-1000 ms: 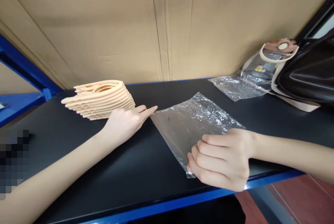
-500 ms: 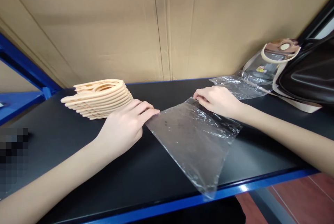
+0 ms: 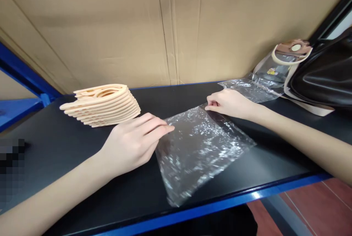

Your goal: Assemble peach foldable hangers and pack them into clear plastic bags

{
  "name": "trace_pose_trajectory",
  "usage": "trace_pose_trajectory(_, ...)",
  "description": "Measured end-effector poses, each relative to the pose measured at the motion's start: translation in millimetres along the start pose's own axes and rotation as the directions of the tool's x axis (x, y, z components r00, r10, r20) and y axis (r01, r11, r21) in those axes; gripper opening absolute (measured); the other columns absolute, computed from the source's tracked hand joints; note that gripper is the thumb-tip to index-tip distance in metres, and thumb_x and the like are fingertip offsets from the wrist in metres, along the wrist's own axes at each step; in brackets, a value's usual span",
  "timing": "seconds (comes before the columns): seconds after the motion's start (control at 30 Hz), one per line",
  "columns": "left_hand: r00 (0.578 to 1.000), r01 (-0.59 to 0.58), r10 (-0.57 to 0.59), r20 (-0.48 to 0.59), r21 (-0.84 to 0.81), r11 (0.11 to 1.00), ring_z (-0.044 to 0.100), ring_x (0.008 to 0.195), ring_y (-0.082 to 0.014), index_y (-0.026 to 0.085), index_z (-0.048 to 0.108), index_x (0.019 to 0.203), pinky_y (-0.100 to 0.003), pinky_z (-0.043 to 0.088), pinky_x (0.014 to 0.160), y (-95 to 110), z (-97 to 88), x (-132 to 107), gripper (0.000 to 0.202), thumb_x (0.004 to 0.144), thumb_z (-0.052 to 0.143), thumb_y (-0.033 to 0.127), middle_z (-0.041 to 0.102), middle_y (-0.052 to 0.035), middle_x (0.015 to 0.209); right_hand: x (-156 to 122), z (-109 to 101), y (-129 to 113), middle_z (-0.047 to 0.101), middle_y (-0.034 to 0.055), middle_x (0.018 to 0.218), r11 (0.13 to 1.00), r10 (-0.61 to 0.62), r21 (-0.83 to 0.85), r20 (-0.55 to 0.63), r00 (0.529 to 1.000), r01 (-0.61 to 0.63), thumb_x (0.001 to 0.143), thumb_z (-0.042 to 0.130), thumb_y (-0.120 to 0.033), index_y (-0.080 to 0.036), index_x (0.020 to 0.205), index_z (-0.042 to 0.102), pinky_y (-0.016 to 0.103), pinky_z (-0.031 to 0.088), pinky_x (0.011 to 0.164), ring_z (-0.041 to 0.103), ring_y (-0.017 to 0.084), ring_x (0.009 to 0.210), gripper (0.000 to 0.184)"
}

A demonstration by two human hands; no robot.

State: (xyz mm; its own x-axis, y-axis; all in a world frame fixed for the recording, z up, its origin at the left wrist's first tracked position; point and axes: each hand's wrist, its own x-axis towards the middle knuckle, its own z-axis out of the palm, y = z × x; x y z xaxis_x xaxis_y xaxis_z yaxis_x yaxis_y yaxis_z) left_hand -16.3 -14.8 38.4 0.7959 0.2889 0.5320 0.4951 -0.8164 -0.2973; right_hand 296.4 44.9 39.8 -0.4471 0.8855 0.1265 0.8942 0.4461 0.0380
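A clear plastic bag [image 3: 198, 148] is stretched between my two hands above the black tabletop, its film wrinkled and shiny. My left hand [image 3: 140, 137] grips its left upper corner, thumb and fingers pressed together. Closed in a pinch, my right hand [image 3: 228, 103] holds the upper right part of the bag. Just behind my left hand stands a stack of cream-coloured flat pieces with cut-out loops [image 3: 101, 106], which look like hangers, though I cannot be sure.
At the back right, a clear bottle with a brown lid [image 3: 283, 63] stands by more clear plastic film [image 3: 244, 88] and a black bag [image 3: 324, 74]. A cardboard wall [image 3: 123, 30] rises behind the black table [image 3: 123, 199], which has a blue front edge.
The bag's lower end has swung left and its film has become more crinkled. My left hand has come slightly down and right; both hands keep their hold.
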Motion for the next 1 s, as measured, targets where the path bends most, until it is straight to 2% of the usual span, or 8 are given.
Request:
trace_pose_trajectory(0.17, 0.986, 0.136, -0.142, 0.087, 0.075, 0.988, 0.07, 0.089, -0.0226, 0.015, 0.069, 0.114, -0.032, 0.055, 0.063, -4.8, 3.3, -0.7, 0.036, 0.099, 0.037, 0.014, 0.076, -0.0059, 0.106, 0.4, 3.4, -0.2, 0.073, 0.0134, 0.084, 0.987, 0.0, -0.158, -0.022, 1.0, -0.004, 0.096, 0.054, -0.025, -0.015, 0.072, 0.065, 0.042, 0.038, 0.083, 0.064, 0.026, 0.078, 0.028)
trace_pose_trajectory(0.33, 0.902, 0.338, -0.331, 0.277, 0.024, 0.941, 0.063, 0.121, -0.0322, 0.007, 0.056, 0.137, -0.049, 0.054, 0.099, -15.9, 21.3, -9.3, 0.049, 0.104, 0.033, 0.034, 0.06, -0.0174, 0.141, -0.9, 2.7, -5.9, 0.071, 0.0068, 0.073, 0.991, -0.037, -0.126, 0.005, 0.999, 0.037, 0.098, 0.051, -0.028, -0.017, 0.07, 0.063, 0.037, 0.039, 0.081, 0.063, 0.021, 0.07, 0.032)
trace_pose_trajectory(0.47, 0.841, 0.399, -0.361, 0.403, -0.011, 0.917, 0.063, 0.121, -0.0311, 0.009, 0.059, 0.135, -0.049, 0.052, 0.103, -19.1, 27.0, -11.8, 0.051, 0.104, 0.031, 0.039, 0.063, -0.0154, 0.138, -2.5, 3.0, -9.6, 0.069, 0.0017, 0.067, 0.998, -0.065, -0.004, 0.03, 0.997, 0.065, 0.1, 0.049, -0.045, -0.019, 0.066, 0.064, 0.03, 0.039, 0.067, 0.061, 0.017, 0.064, 0.046)
trace_pose_trajectory(0.6, 0.85, 0.354, -0.298, 0.434, -0.052, 0.934, 0.069, 0.104, -0.0263, 0.015, 0.067, 0.126, -0.042, 0.059, 0.086, -17.1, 13.4, -3.8, 0.048, 0.098, 0.028, 0.021, 0.072, -0.0099, 0.123, -3.0, 6.6, -10.9, 0.07, 0.0001, 0.07, 0.917, -0.191, 0.366, 0.048, 0.98, 0.161, 0.102, 0.045, -0.052, -0.019, 0.069, 0.068, 0.028, 0.044, 0.067, 0.062, 0.013, 0.063, 0.052)
trace_pose_trajectory(0.73, 0.863, 0.294, -0.22, 0.454, -0.097, 0.951, 0.069, 0.096, -0.0256, 0.017, 0.07, 0.12, -0.04, 0.058, 0.078, -16.5, 1.6, 2.0, 0.049, 0.095, 0.028, 0.016, 0.075, -0.0077, 0.108, -2.1, 11.4, -9.7, 0.075, 0.0053, 0.105, 0.783, -0.348, 0.506, -0.126, 0.929, 0.362, 0.101, 0.049, -0.038, -0.019, 0.103, 0.076, 0.032, 0.05, 0.088, 0.069, 0.018, 0.096, 0.033)
trace_pose_trajectory(0.8, 0.863, 0.281, -0.199, 0.465, -0.112, 0.953, 0.068, 0.097, -0.0265, 0.017, 0.07, 0.119, -0.04, 0.058, 0.079, -16.9, 2.5, 1.0, 0.048, 0.096, 0.029, 0.017, 0.074, -0.0086, 0.107, -1.9, 13.0, -8.9, 0.072, 0.0067, 0.125, 0.757, -0.36, 0.517, -0.182, 0.915, 0.4, 0.102, 0.047, -0.032, -0.019, 0.12, 0.072, 0.036, 0.047, 0.102, 0.066, 0.02, 0.115, 0.033)
trace_pose_trajectory(0.87, 0.864, 0.276, -0.187, 0.467, -0.13, 0.952, 0.067, 0.101, -0.0267, 0.015, 0.068, 0.122, -0.041, 0.058, 0.083, -16.9, 7.8, -2.0, 0.047, 0.098, 0.028, 0.018, 0.071, -0.0104, 0.113, -2.2, 13.5, -8.3, 0.068, 0.007, 0.133, 0.787, -0.341, 0.481, -0.184, 0.922, 0.387, 0.102, 0.046, -0.03, -0.019, 0.129, 0.067, 0.039, 0.046, 0.106, 0.064, 0.021, 0.121, 0.036)
trace_pose_trajectory(1.0, 0.888, 0.257, -0.17, 0.427, -0.154, 0.954, 0.059, 0.122, -0.0281, 0.014, 0.059, 0.136, -0.045, 0.051, 0.102, -15.0, 21.9, -9.1, 0.046, 0.102, 0.029, 0.022, 0.06, -0.0144, 0.137, -2.4, 13.1, -6.7, 0.073, 0.0092, 0.119, 0.92, -0.327, 0.175, -0.151, 0.933, 0.351, 0.102, 0.048, -0.031, -0.019, 0.128, 0.068, 0.044, 0.05, 0.094, 0.069, 0.025, 0.104, 0.035)
